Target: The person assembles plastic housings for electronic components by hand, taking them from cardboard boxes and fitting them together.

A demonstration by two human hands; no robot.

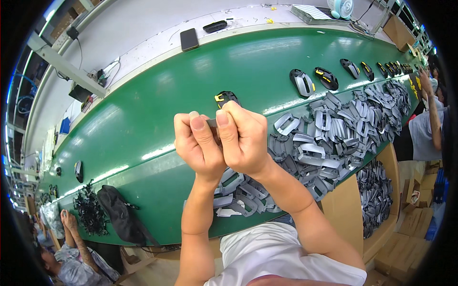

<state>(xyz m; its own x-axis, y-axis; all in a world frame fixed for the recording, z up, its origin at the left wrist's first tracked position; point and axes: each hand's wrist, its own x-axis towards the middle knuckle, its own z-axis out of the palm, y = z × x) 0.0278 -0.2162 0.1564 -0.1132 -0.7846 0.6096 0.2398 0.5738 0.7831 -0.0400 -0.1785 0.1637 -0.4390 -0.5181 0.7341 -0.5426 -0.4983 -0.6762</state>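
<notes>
My left hand (199,145) and my right hand (245,138) are pressed together above the green work surface. Both are closed, thumbs on top, gripping a grey plastic piece (213,123) between them. Only a short strip of it shows; my fingers hide the rest. Just beyond my knuckles lies a black computer mouse base (222,97) with yellow parts, partly covered by my right hand. To the right and under my forearms spreads a large heap of grey plastic mouse shell pieces (312,150), several with a long slot.
More mouse bodies (302,82) line the far right of the green conveyor belt (157,107). On the left are a black bag (119,214) and small black parts (89,209). A cardboard box (390,190) of grey pieces stands at right. Co-workers sit on both sides.
</notes>
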